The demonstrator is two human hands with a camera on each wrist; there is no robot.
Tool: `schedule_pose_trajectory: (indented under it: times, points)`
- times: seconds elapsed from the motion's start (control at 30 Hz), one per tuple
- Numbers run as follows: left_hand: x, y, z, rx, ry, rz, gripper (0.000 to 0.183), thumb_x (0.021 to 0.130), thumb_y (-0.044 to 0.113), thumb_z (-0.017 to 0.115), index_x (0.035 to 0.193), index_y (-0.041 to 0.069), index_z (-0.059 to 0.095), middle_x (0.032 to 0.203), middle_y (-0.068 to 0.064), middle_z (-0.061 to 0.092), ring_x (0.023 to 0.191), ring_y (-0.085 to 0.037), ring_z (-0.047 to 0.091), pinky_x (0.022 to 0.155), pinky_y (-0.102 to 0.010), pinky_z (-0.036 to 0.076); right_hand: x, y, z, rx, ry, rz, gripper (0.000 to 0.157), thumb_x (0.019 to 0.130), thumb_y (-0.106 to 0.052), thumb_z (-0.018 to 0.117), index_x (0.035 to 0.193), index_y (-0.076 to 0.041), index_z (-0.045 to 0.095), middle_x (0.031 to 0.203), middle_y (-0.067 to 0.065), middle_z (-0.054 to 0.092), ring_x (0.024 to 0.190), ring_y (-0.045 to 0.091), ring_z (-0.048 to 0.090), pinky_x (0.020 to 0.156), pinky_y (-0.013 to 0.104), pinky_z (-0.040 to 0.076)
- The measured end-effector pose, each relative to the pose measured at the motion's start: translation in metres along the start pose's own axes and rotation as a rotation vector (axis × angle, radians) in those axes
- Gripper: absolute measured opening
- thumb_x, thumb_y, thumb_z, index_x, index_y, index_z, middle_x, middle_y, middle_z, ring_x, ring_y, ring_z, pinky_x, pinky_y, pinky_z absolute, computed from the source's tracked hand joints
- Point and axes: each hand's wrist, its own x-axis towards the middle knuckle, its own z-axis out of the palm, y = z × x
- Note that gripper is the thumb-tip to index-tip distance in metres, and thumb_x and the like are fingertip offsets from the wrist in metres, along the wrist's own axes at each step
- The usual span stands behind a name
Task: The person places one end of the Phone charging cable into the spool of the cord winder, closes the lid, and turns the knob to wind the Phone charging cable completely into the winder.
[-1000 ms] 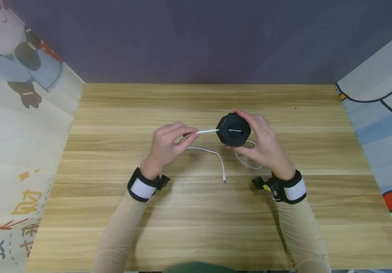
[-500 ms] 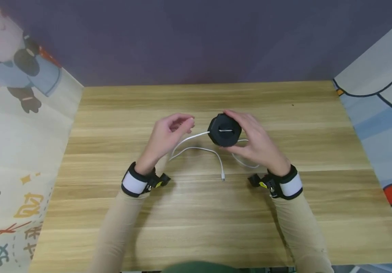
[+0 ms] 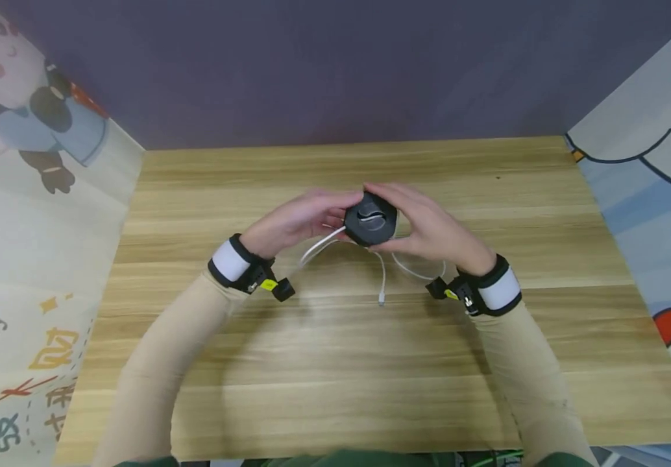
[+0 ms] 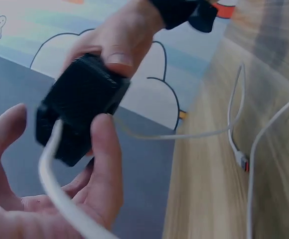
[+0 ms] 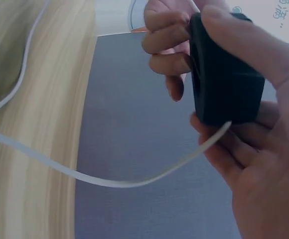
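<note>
A black, many-sided cable winder (image 3: 372, 219) is held above the table in the head view, with a white cable (image 3: 383, 272) threaded through it. My right hand (image 3: 429, 228) grips the winder, thumb on one side and fingers on the other. At its left edge is my left hand (image 3: 299, 222), fingers spread about the winder; in the left wrist view one fingertip (image 4: 103, 129) overlaps its edge while another finger stands apart. White cable leaves the winder on both sides. A cable end with a plug (image 3: 381, 298) lies on the table.
The wood-grain table (image 3: 335, 363) spreads under both hands. A dark blue-grey panel (image 3: 335, 71) stands behind it, with printed walls left and right. A cable loop (image 3: 423, 272) lies beneath the right hand.
My left hand let go of the cable on the left and moved to the winder's edge. The right hand brought the winder leftward, and the winder's face has turned somewhat.
</note>
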Motion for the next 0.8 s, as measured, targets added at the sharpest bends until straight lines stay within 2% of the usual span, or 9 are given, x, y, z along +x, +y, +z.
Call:
schedule_pose_trajectory:
  times: [0.13, 0.23, 0.47, 0.63, 0.7, 0.8]
  points:
    - [0.005, -0.003, 0.003, -0.064, 0.006, -0.010, 0.041, 0.093, 0.021, 0.058, 0.122, -0.007, 0.058, 0.096, -0.010, 0.070, 0.082, -0.019, 0.065, 0.073, -0.028, 0.055, 0.004, 0.001, -0.004, 0.061, -0.054, 0.042, 0.096, 0.070, -0.030, 0.081, 0.148, -0.006, 0.031, 0.139, 0.015, 0.048, 0.125, 0.023, 0.044, 0.105, 0.044, 0.037]
    - [0.008, -0.005, 0.004, -0.140, 0.033, -0.002, 0.041, 0.093, 0.017, 0.057, 0.124, -0.010, 0.055, 0.097, -0.012, 0.070, 0.083, -0.021, 0.066, 0.069, -0.027, 0.057, 0.004, -0.001, -0.004, 0.092, -0.035, 0.072, 0.097, 0.072, -0.025, 0.080, 0.150, -0.007, 0.025, 0.143, 0.013, 0.044, 0.125, 0.021, 0.044, 0.105, 0.043, 0.037]
    - [0.006, -0.007, 0.004, -0.275, 0.149, 0.024, 0.045, 0.090, 0.017, 0.061, 0.122, -0.013, 0.055, 0.090, -0.013, 0.071, 0.078, -0.021, 0.067, 0.069, -0.026, 0.057, 0.007, -0.024, -0.001, 0.121, 0.126, 0.089, 0.102, 0.066, -0.007, 0.082, 0.147, 0.006, 0.021, 0.138, 0.024, 0.046, 0.126, 0.030, 0.042, 0.108, 0.047, 0.032]
    - [0.004, -0.006, 0.006, -0.350, 0.213, 0.072, 0.043, 0.089, 0.017, 0.063, 0.120, -0.011, 0.056, 0.091, -0.012, 0.071, 0.078, -0.019, 0.066, 0.069, -0.026, 0.058, 0.011, -0.032, 0.013, 0.142, 0.220, 0.203, 0.112, 0.060, -0.009, 0.085, 0.147, 0.008, 0.016, 0.143, 0.026, 0.038, 0.132, 0.034, 0.031, 0.113, 0.045, 0.022]
    - [0.003, -0.006, 0.008, -0.386, 0.222, 0.101, 0.041, 0.089, 0.016, 0.063, 0.120, -0.011, 0.057, 0.092, -0.012, 0.071, 0.079, -0.020, 0.066, 0.071, -0.029, 0.058, 0.014, -0.034, 0.021, 0.153, 0.256, 0.249, 0.117, 0.058, -0.010, 0.086, 0.147, 0.009, 0.013, 0.144, 0.025, 0.034, 0.133, 0.032, 0.028, 0.114, 0.044, 0.020]
    - [0.003, -0.007, 0.011, -0.428, 0.245, 0.142, 0.037, 0.088, 0.015, 0.063, 0.117, -0.008, 0.060, 0.093, -0.012, 0.070, 0.078, -0.020, 0.065, 0.073, -0.031, 0.058, 0.019, -0.038, 0.032, 0.181, 0.318, 0.272, 0.122, 0.054, -0.009, 0.088, 0.145, 0.012, 0.008, 0.145, 0.027, 0.029, 0.135, 0.027, 0.026, 0.115, 0.040, 0.018]
